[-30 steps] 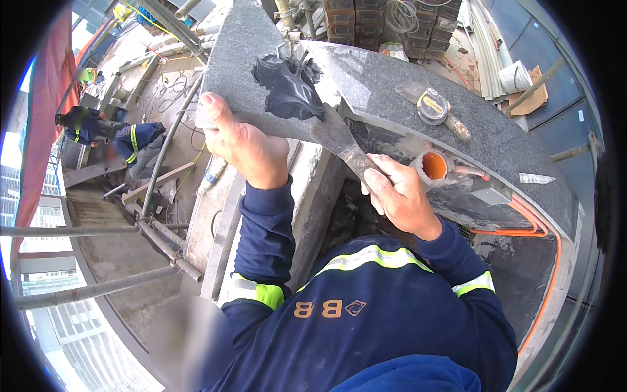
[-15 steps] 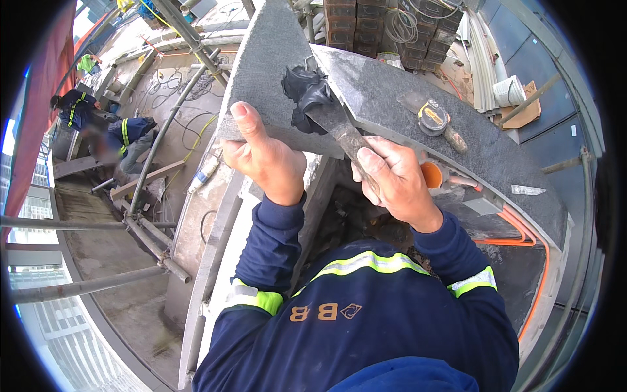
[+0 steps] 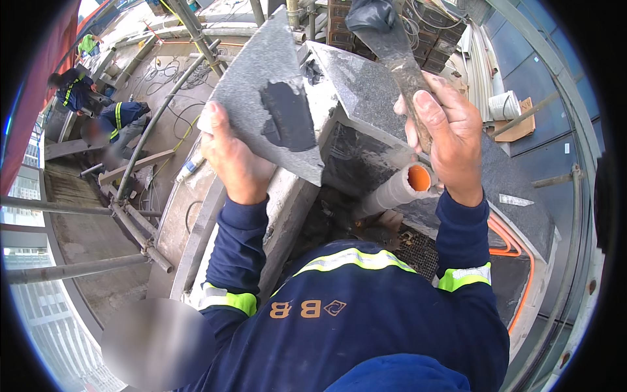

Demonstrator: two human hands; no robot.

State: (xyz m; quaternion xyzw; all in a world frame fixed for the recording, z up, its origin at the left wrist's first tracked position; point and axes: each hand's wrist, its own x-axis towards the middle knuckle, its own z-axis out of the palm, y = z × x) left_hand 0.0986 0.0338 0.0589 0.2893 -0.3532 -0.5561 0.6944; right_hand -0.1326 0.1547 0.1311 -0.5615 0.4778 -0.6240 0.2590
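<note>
A pointed grey stone slab is tilted up in my left hand, thumb on its left edge and palm beneath. A flattened patch of black paste covers part of its face. My right hand is wrapped round the handle of a worn putty knife, raised apart from the slab. A thick lump of black paste clings to the blade's far end. Between and below my hands a grey pipe with an orange inside rises from a cavity.
A stone-topped ledge runs from centre to right, with orange conduit along it. Scaffold poles stand left. Two workers in navy bend at far left. A white bucket sits far right. Something blurred fills the lower left.
The putty knife has come off the slab and moved up and right, carrying paste. The slab has shifted left and tilted, showing a smoothed black patch.
</note>
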